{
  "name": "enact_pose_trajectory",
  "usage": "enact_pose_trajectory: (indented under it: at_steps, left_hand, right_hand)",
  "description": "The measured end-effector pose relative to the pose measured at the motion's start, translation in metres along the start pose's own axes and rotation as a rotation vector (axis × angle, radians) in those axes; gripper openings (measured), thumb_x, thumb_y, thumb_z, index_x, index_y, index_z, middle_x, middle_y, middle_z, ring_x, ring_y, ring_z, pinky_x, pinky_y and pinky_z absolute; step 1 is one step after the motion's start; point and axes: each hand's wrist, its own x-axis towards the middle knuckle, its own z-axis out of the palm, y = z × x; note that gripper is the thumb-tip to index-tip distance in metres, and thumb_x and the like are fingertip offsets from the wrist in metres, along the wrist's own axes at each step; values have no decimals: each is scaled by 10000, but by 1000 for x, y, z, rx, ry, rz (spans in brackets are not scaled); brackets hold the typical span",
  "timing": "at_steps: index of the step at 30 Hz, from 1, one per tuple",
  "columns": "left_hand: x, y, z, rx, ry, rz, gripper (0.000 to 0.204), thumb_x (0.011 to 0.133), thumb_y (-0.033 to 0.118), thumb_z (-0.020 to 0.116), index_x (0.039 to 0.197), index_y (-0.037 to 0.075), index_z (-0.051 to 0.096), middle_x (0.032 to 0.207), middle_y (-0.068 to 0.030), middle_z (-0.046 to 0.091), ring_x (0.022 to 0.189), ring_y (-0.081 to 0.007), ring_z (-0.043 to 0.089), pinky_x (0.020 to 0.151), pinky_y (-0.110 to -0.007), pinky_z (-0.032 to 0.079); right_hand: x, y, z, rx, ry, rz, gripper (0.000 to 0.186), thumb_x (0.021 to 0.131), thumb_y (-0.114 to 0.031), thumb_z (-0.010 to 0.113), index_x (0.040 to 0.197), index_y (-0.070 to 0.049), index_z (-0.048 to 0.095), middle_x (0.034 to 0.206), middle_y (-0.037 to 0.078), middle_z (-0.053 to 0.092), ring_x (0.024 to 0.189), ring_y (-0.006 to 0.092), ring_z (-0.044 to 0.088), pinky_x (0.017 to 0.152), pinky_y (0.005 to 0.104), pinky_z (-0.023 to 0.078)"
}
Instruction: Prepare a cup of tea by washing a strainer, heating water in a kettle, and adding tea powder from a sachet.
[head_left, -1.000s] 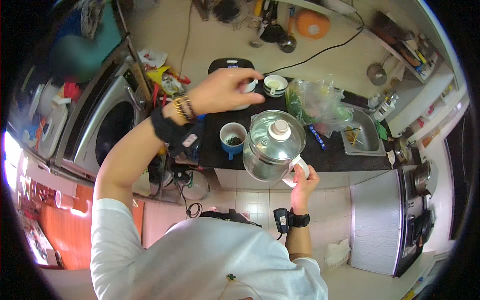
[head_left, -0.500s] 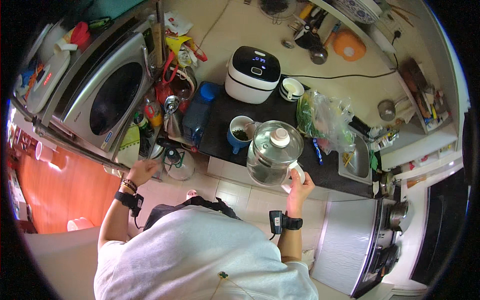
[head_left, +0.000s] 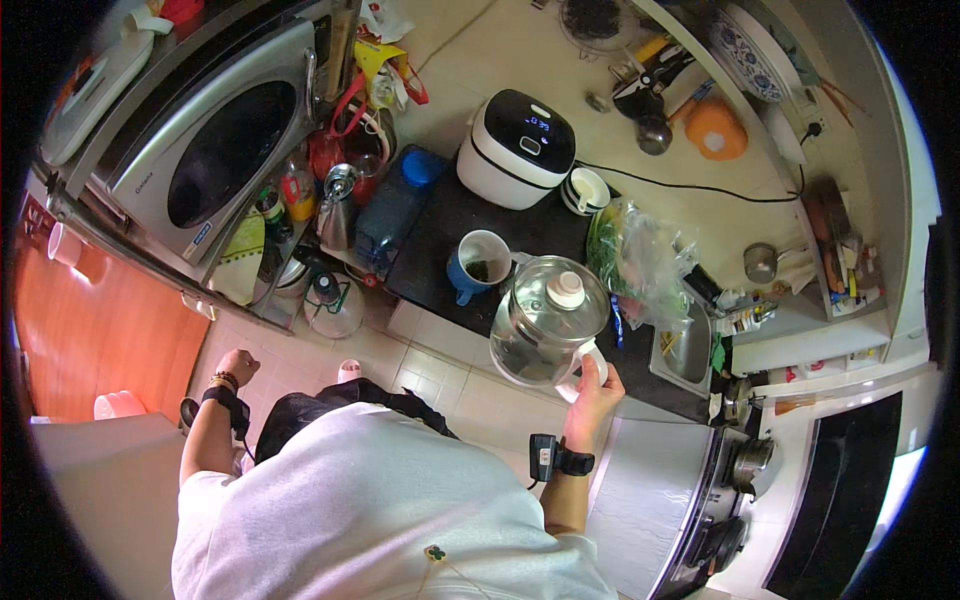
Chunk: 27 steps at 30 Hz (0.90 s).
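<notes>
My right hand (head_left: 597, 392) is closed round the white handle of a glass kettle (head_left: 530, 345), which has a clear lid with a white knob. The kettle is at the counter's front edge, its spout side close to a blue mug (head_left: 470, 285). That mug has a white inside, and dark green leaf bits lie at its bottom. Whether the kettle touches the counter I cannot tell. Over the floor at the left, my left hand (head_left: 238, 366) hangs with fingers curled in and nothing visible in them.
Behind the mug stands a white and black rice cooker (head_left: 515, 150), with small bowls (head_left: 585, 192) beside it. A bag of greens (head_left: 635, 255) lies near the sink (head_left: 685, 350). Left are a blue water jug (head_left: 395, 220), a steel flask (head_left: 338, 208) and a silver microwave (head_left: 215, 145).
My left hand has drawn back from the shelf edge toward my body, its fingers now curled. The right hand still holds the kettle, slightly nearer me. The whole view has shifted a little.
</notes>
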Motion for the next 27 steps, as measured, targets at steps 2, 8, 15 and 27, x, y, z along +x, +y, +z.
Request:
enact_pose_trajectory:
  at_steps: [2,8,15,27]
  left_hand:
    - [6,-9,10,149,-128,-40,247,753,264,503,810,62,634,847,-159,612,827,-298,587,711,-403,473]
    - [30,-66,55,476,-277,130,249,781,218,455,838,46,626,883,-173,605,845,-316,582,717,-396,481]
    - [20,-21,27,-96,-93,-173,286,717,294,538,794,33,625,794,-186,606,780,-321,582,705,-390,469]
    - [14,-12,22,-237,-30,-165,275,710,287,539,768,28,612,786,-179,605,778,-327,577,704,-383,464]
  right_hand:
    - [0,-1,-3,-8,52,0,232,745,-137,640,574,-60,503,494,-54,404,431,21,317,412,209,205]
    - [4,-8,-9,-21,35,-10,233,750,-127,631,569,-63,498,494,-57,396,430,22,306,406,214,198]
    - [3,-24,-23,-91,-16,-13,137,754,-119,623,676,-27,559,604,-44,505,508,14,388,432,189,273]
    - [-2,-41,-19,-78,1,-44,204,766,-128,614,609,-44,516,511,-58,396,448,18,283,426,207,185]
